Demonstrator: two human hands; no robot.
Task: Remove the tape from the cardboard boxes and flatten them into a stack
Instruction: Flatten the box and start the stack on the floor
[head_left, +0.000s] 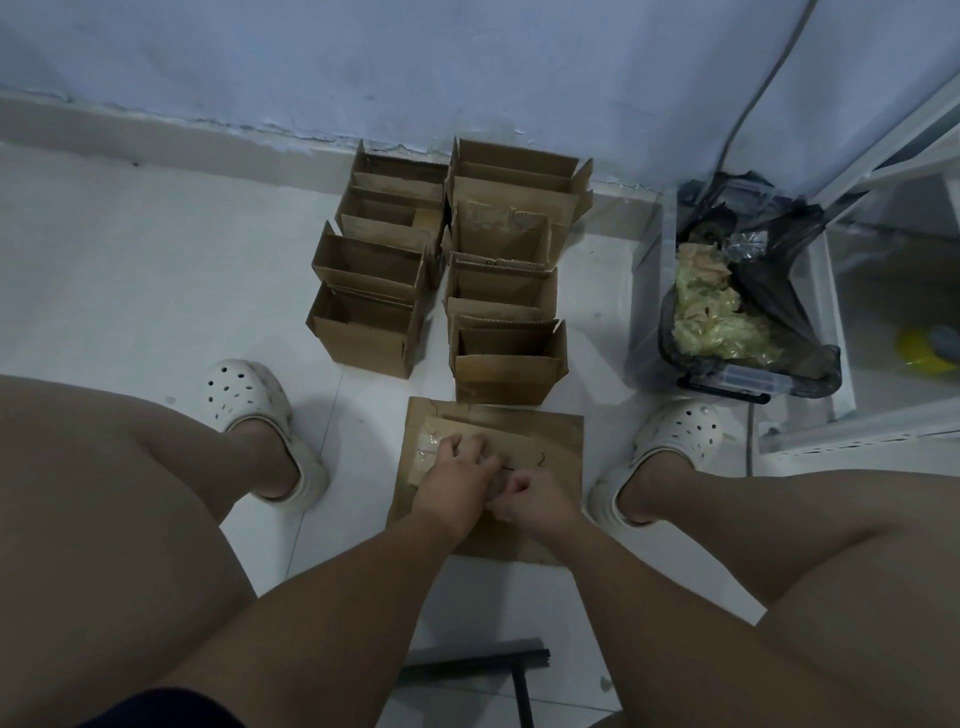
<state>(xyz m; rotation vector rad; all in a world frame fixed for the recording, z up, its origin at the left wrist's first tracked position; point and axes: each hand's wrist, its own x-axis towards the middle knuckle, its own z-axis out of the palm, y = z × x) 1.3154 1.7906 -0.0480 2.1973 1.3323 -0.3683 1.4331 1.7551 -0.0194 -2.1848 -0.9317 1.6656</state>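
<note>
I'm looking straight down at the floor (156, 260) between the person's knees. A flattened box (545, 441) lies there between the two white clogs, its far edge just short of the nearest open box. Both hands are on it. The left hand (457, 480) sits knuckles-up with its fingers curled down onto the cardboard, just beside a shiny patch of tape (428, 441) near the panel's left edge; I cannot tell whether those fingers hold anything, since they are tucked under. The right hand (535, 501) touches the left, its thumb and fingers clenched in a pinch on a translucent bit of the tape where the hands meet (blurred, so I read it only loosely).

Beyond, toward the wall, open boxes stand in two columns: the left column (369, 332) and the right column (501, 374), flaps up. At the right, a bin (691, 374) lined with a black bag holds yellowish crumpled wads (717, 322).
</note>
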